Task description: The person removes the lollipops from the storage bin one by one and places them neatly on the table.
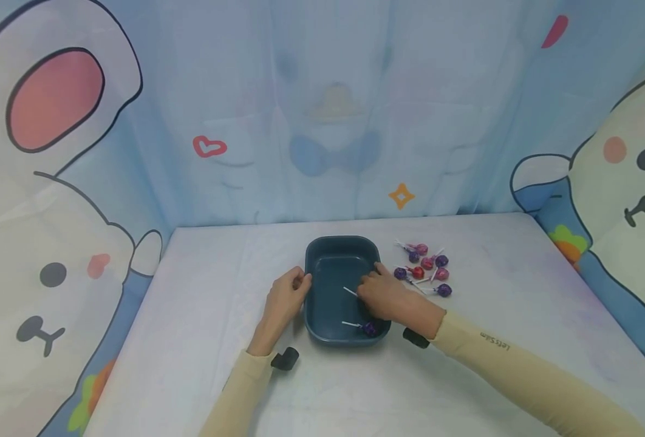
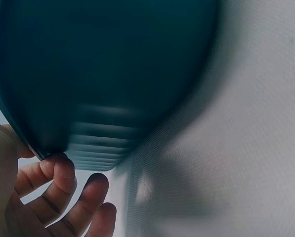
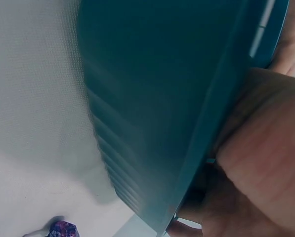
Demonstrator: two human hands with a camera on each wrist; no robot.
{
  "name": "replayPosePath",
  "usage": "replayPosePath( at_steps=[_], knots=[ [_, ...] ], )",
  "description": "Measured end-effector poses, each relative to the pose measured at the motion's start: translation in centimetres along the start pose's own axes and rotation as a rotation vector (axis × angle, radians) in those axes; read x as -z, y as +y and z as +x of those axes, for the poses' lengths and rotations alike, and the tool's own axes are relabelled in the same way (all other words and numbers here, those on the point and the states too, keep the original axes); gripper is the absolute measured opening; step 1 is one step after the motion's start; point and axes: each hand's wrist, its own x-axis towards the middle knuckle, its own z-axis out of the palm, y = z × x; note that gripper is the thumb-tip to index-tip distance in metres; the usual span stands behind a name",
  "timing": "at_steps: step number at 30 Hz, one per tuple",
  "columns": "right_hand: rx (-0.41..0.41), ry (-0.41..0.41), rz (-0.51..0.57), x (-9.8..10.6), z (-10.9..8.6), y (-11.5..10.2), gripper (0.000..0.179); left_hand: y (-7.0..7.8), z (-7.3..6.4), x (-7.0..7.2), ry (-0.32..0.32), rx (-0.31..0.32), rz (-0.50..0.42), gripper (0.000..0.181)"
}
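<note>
A dark teal rectangular bin (image 1: 333, 340) stands on the table. My left hand (image 1: 286, 297) pinches its left rim between thumb and index finger; in the left wrist view, the other fingers (image 2: 90, 197) curl loosely beside the ribbed outer wall. Over the right rim reaches my right hand (image 1: 385, 295), fingers bent down inside the bin. From under them pokes the white stick of a lollipop (image 1: 350, 292), its head hidden by the hand. A purple-wrapped lollipop (image 1: 368, 329) lies on the bin floor near the front. In the right wrist view the right hand (image 3: 261, 163) overlaps the rim.
Several red, pink and purple lollipops (image 1: 427, 263) lie in a loose group right of the bin, and the right wrist view shows a purple lollipop (image 3: 63, 229) on the cloth. A white cloth covers the table (image 1: 218, 261). Behind hangs a printed blue curtain (image 1: 333, 200).
</note>
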Motion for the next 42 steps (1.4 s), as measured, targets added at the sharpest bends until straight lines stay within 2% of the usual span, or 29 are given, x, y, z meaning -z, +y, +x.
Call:
replayPosePath(
  at_steps=[16,24,33,42],
  knots=[
    [0.040,0.060,-0.020,-0.3,0.0,0.1,0.009,0.0,-0.1,-0.1,0.001,0.004,0.002,0.022],
    [0.052,0.107,0.020,0.4,0.1,0.1,0.020,-0.1,-0.1,-0.3,0.001,0.009,-0.005,0.022],
    [-0.007,0.129,0.077,1.7,-0.1,1.1,0.030,-0.1,-0.1,-0.3,-0.003,0.018,-0.007,0.023],
    [-0.041,0.200,0.107,2.6,-1.0,2.7,0.032,-0.1,-0.1,-0.2,0.008,0.013,-0.002,0.023]
  ],
)
